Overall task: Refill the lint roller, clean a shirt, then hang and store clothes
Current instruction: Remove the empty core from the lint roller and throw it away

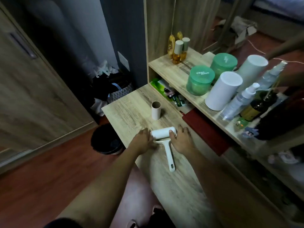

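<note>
Right hand [181,141] pinches one end of the lint roller [162,133]; left hand [142,141] hides the other, its grip unclear; cardboard core [156,111] stands beyond.

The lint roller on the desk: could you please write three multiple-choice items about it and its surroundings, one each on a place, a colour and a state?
1. Where is the cardboard tube?
A. Upright on the desk, beyond the lint roller
B. In a bin on the floor
C. On the shelf among the bottles

2. What colour is the lint roller?
A. Red
B. Green
C. White

3. How is the lint roller placed?
A. Hanging from a hook
B. Flat on the desk, with the left hand and right hand holding the ends of its roll
C. Standing on its handle, untouched

Answers: 1 A, the tube stands on the desk behind the roll; 2 C, roll and handle are both white; 3 B, the handle lies on the wood and fingers wrap each end.
</note>
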